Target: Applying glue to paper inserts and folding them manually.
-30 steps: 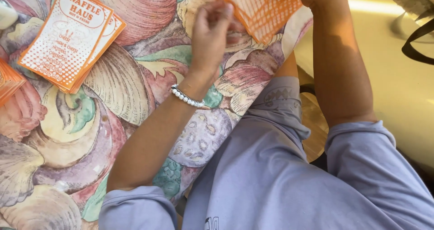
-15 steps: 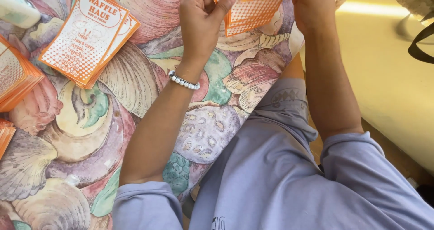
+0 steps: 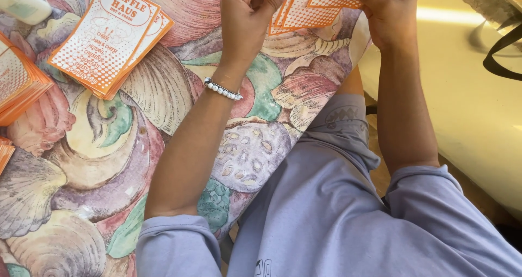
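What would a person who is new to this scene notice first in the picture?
First, both hands at the top: the left hand and the right hand hold a fan of orange cards between them. Next, the shell-patterned cloth beneath, with a stack of orange cards lying at the upper left.

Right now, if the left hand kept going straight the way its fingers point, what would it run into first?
The left hand points toward the top of the picture and already grips the orange-and-white sheets, so those come first. Past them the picture ends, so nothing further can be told.
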